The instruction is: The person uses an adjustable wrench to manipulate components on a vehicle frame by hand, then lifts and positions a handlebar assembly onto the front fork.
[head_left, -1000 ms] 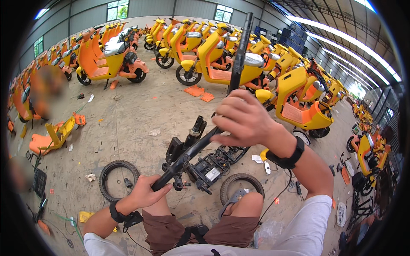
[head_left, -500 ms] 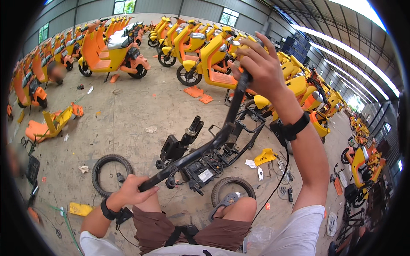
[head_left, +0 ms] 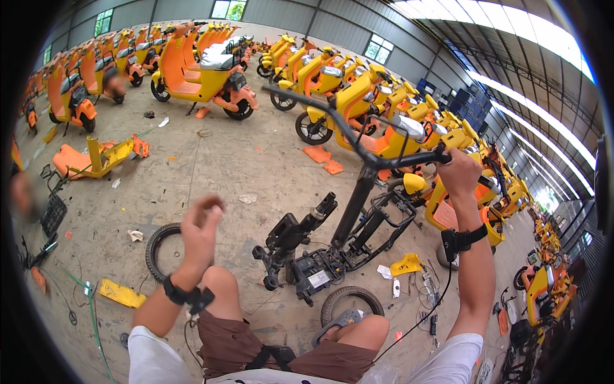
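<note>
A black scooter handlebar (head_left: 366,153) with a thick stem (head_left: 357,205) rises above the stripped scooter frame (head_left: 377,237) before me. My right hand (head_left: 459,171) is closed round the bar's right end. The bar's other end points away to the far left, held by nobody. My left hand (head_left: 201,233) is raised over my left knee, holding nothing, its fingers apart and slightly bent. Below the stem lie a dark battery-like box (head_left: 313,278) and a black fork part (head_left: 288,237). Whether the stem is joined to the frame is hard to tell.
Loose tyres (head_left: 153,253) (head_left: 352,296) lie by my legs. Yellow and orange panels (head_left: 121,293) (head_left: 102,160) (head_left: 405,264) are scattered on the concrete floor (head_left: 211,173). Rows of yellow scooters (head_left: 217,77) stand beyond. Cables and small parts lie on the right.
My left hand has let go of the bar and lifted away. The handlebar has swung round, its free end now far left, while my right hand has moved lower and to the right.
</note>
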{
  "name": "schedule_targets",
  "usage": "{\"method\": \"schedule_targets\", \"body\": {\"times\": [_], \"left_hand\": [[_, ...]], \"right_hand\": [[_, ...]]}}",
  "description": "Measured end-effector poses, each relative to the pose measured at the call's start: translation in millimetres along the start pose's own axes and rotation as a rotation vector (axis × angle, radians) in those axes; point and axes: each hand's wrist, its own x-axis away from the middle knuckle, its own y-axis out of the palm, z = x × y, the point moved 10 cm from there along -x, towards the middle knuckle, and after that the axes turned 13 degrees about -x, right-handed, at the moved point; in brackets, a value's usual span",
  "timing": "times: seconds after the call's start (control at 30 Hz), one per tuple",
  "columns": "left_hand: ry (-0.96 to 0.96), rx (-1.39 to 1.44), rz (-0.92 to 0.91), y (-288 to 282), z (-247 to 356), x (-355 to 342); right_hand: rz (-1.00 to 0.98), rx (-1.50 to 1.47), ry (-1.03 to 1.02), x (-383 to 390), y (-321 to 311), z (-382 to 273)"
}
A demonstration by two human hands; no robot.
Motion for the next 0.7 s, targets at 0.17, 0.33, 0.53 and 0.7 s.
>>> {"method": "schedule_targets", "body": {"times": [0.17,0.33,0.53,0.7], "left_hand": [[-0.798,0.519,-0.401,87.3,-89.3,90.5],[-0.995,0.663,-0.674,155.8,-117.6,133.2],[-1.038,0.624,-0.744,168.9,-172.8,155.0],[-0.938,0.403,-0.811,169.4,-175.3,160.0]], "right_hand": [[-0.04,0.229,0.249,8.6,8.0,53.5],[-0.111,0.287,0.38,16.1,16.7,60.6],[-0.185,0.312,0.443,17.8,36.7,71.7],[-0.184,0.311,0.464,19.6,45.0,68.6]]}}
